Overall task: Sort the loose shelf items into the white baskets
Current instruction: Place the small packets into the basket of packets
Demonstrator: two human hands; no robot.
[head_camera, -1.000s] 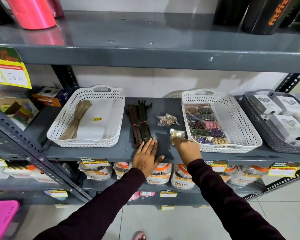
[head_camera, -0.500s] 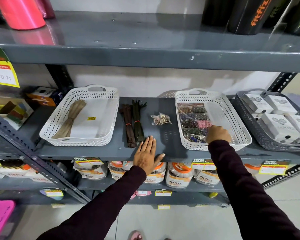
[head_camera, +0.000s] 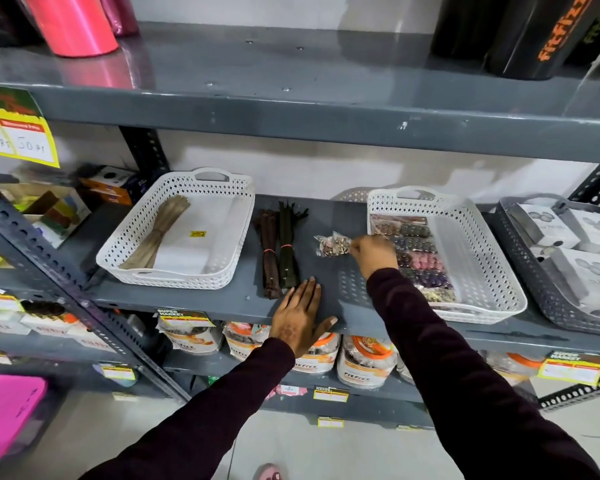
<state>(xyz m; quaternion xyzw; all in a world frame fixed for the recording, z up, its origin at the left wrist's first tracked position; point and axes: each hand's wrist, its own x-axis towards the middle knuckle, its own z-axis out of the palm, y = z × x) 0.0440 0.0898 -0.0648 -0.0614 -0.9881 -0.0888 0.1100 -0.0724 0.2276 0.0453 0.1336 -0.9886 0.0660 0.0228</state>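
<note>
Clear crinkly plastic: small packet (head_camera: 331,244) of beads or trinkets is lying loose on the grey shelf (head_camera: 329,216), between the two stick bundles and the right white basket (head_camera: 492,271), just left of that basket's wall. Right hand (head_camera: 374,252) is being held at the packet's right edge; fingers are curled toward it, but whether the film is actually being pinched cannot be told, since the fingertips are hidden behind the knuckles. Left hand (head_camera: 300,317) is lying flat and open on the shelf's near edge, gripping nothing.

Handling, judged: packet is likely light and floppy, with slippery film and contents that shift. A pinch on the sealed edge or a corner is advised rather than on the lumpy middle. Not fragile, though crushing is best avoided.

Dark brown bundle (head_camera: 269,251) and dark green bundle (head_camera: 288,247), each tied with a red band, are lying left of the packet. Probably stiff and light; best grasped around the band. Similar tan sticks (head_camera: 160,233) are lying in the left white basket (head_camera: 222,271), so the bundles presumably belong there.
</note>
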